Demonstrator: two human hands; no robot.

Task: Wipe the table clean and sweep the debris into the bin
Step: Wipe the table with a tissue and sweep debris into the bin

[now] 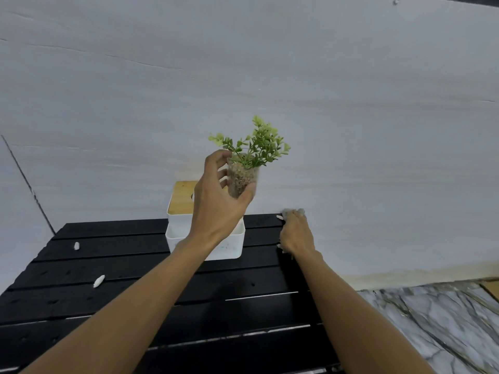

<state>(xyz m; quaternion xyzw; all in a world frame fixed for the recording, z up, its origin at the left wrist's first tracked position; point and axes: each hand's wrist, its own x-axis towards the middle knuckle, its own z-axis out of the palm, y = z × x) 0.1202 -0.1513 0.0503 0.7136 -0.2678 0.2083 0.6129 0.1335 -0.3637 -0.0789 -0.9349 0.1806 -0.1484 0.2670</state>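
The left hand (pixel 216 201) holds a small potted plant (pixel 241 179) up in the air, above the far side of the tabletop (pixel 108 300). Its thumb and fingers wrap the clear glass, which is packed with pebbles. The right hand (pixel 295 233) is well apart from it at the far right corner, fingers bent over a grey cloth (pixel 293 211) and pressing it onto the black slats.

White scraps (pixel 99 281) lie scattered on the tabletop: two on the left side and others just beside the right hand. A white bin (pixel 229 244) stands at the back, in front of a box with a wooden lid (pixel 181 198).

The cloth looks soft and limp, so it probably works best bunched under the palm with steady downward pressure. The scraps seem light and dry and may skitter or drop into the gaps between the slats. Slow strokes along the boards toward the bin look safest. The glass is smooth, bottom-heavy and breakable, so a grip around its middle suits it.
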